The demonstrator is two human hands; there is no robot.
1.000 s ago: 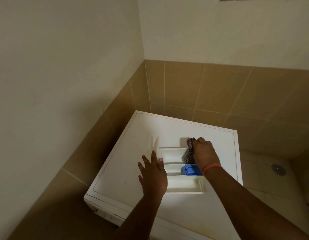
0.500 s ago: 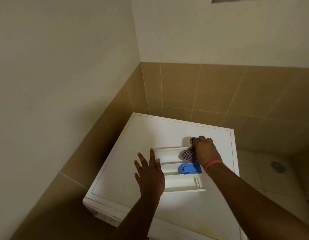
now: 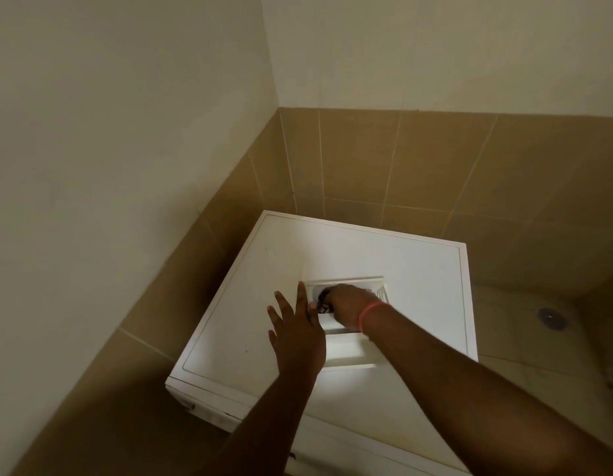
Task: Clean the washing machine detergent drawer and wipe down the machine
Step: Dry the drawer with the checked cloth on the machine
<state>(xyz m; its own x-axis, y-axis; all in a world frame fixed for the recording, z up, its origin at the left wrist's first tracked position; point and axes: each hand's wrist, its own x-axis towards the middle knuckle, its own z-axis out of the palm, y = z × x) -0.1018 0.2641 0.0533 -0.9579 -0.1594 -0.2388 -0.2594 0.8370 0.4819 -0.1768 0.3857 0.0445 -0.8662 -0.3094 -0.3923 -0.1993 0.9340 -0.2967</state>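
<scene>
left hand (image 3: pixel 296 333) spread flat beside detergent drawer (image 3: pixel 348 352) on washing machine (image 3: pixel 418 269); right hand (image 3: pixel 348 305) grips checked cloth (image 3: pixel 324 304) inside it.

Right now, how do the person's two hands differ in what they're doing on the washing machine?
The left hand lies flat with fingers spread, steadying the drawer's left edge; the right hand is curled round a dark cloth inside the drawer. The right wrist wears an orange band; the left is bare. Both are over the machine's top.

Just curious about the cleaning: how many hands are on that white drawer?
2. The left hand lies flat at the drawer's left edge; the right hand grips a cloth in its far compartment.
</scene>
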